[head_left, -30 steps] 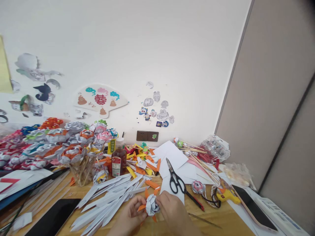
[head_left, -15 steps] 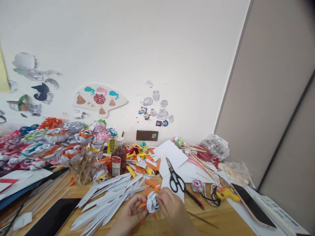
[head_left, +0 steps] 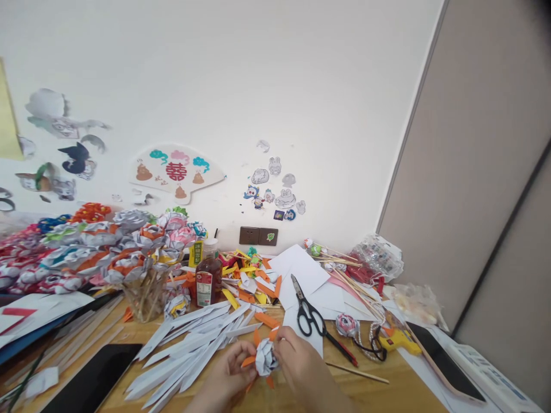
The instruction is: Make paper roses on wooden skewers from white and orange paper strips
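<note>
The left grip (head_left: pixel 226 376) and right grip (head_left: pixel 301 370) both grasped the white-and-orange paper flower (head_left: pixel 264 357) from opposite sides. The flower was held near the black scissors (head_left: pixel 307 314), above the tabletop (head_left: pixel 383 393).

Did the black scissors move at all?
No. The black scissors lie just as before, tips pointing toward the wall socket, with the same gap between them.
</note>
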Tool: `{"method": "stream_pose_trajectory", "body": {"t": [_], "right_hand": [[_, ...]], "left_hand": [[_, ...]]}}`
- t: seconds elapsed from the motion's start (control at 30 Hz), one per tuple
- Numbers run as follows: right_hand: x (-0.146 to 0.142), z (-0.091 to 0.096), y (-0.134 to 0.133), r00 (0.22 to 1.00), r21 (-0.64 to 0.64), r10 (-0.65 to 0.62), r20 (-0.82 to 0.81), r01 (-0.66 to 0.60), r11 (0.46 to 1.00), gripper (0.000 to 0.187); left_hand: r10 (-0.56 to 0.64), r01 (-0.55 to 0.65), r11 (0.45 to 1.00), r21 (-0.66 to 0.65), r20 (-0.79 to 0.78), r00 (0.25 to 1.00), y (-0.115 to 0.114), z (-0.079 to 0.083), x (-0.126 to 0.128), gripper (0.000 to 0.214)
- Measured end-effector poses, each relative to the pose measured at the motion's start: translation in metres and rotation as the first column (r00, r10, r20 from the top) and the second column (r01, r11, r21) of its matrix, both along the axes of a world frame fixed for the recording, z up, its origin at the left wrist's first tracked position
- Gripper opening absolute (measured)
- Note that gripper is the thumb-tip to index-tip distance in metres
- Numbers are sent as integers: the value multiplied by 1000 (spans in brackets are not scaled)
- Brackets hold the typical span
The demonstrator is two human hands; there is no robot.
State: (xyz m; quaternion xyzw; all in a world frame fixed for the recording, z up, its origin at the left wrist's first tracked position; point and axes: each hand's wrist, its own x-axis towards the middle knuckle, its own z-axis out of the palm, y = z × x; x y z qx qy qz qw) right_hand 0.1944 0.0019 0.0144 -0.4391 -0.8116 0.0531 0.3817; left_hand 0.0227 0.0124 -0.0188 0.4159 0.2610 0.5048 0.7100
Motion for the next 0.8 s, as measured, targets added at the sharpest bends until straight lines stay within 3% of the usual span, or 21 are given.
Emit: {"method": "stream_pose_trajectory", "body": {"t": [0.23, 0.57, 0.8], "right_hand": [[2, 0, 2, 980, 110, 72, 183, -94, 989, 20], [3, -6, 4, 982, 109, -13, 189, -7, 994, 22], [3, -13, 10, 960, 285, -84, 265, 5, 959, 20]], "left_hand": [[-22, 23, 999, -46, 13, 1000, 5, -6, -1, 33], [-8, 9, 997, -75, 3, 1000, 3, -4, 0, 35], [3, -3, 1000, -20, 33, 999, 4, -6, 2, 34]]}}
